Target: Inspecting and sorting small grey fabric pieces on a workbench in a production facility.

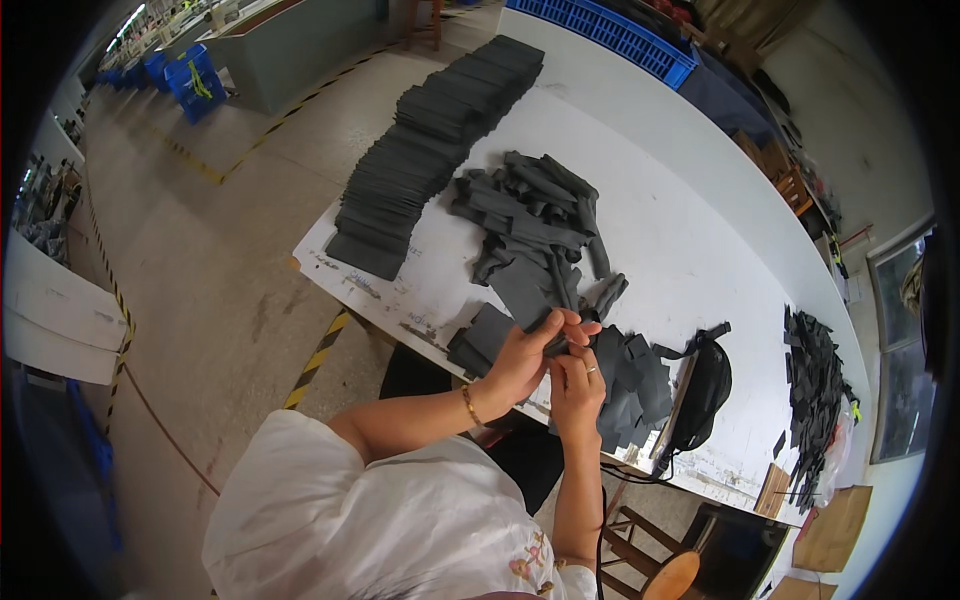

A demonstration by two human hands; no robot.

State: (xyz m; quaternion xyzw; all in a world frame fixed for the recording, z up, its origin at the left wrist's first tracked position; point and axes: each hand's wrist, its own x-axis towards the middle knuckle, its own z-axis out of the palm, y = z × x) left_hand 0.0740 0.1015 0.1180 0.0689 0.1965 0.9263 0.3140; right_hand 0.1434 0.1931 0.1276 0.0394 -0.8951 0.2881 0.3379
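Note:
My left hand [527,358] and my right hand [577,388] meet over the near edge of the white table, both closed, fingertips together. A sliver of dark grey fabric [556,346] shows between them; most of that piece is hidden by the fingers. Just beyond my hands lies a loose heap of folded dark grey fabric pieces [535,215]. Beside my left hand is a flat stack of grey pieces [482,338]. More flat grey pieces [632,385] lie spread right of my right hand. A long row of overlapping grey pieces [410,150] runs along the table's left side.
A black pouch with a strap [705,390] lies on the right of the white table [690,255]. Farther right is another pile of dark strips [815,390]. A blue crate [610,38] stands past the far edge. A wooden stool [668,578] is below the table's right.

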